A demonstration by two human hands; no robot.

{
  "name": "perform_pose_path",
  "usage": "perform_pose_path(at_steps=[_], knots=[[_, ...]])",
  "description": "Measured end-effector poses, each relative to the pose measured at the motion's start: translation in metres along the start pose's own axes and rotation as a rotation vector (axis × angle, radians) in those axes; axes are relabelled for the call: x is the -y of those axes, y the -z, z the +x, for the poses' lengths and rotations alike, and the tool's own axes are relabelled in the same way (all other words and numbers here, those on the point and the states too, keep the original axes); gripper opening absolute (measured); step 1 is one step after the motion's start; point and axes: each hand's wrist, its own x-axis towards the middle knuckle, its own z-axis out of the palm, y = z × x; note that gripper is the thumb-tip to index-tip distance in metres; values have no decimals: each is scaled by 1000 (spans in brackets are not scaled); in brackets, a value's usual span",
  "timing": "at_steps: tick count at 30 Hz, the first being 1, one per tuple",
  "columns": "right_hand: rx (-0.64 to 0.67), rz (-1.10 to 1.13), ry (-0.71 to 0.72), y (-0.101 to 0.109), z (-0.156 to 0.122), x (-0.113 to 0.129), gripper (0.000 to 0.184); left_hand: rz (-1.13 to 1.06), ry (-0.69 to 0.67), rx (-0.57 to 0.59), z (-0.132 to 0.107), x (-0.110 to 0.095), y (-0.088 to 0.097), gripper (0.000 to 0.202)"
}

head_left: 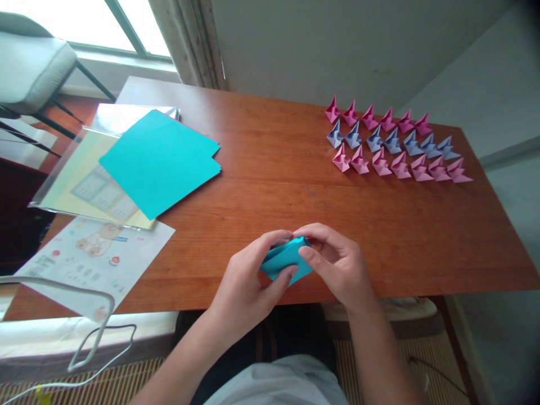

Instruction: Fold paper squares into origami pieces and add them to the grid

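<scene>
Fingers [291,271] of both hands pinch the folded teal paper [283,257] between them.

Both bare forearms rise from the bottom edge of the view and angle toward each other, meeting near the middle. The left hand [244,284] is turned with its palm inward, wrist slightly bent, the fingers curled over the top and the thumb pressed up from beneath. The right hand [340,264] faces it, fingers arched, thumb laid flat in front. The fingertips of the two hands touch at the top, and both are pinched closed on a folded paper [283,260] between them.
</scene>
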Motion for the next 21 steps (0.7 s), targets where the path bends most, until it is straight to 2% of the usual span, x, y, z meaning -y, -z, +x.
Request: perform_pose_path(at_steps=[4, 11, 21], knots=[[-7, 11, 24, 2, -2, 1, 15, -21, -9, -46, -1, -1, 1, 26], [-12, 48, 33, 3, -5, 2, 20, 58, -155, -141, -3, 0, -3, 23], [-7, 160, -56, 5, -6, 1, 17, -22, -123, -116, -4, 1, 5, 27]])
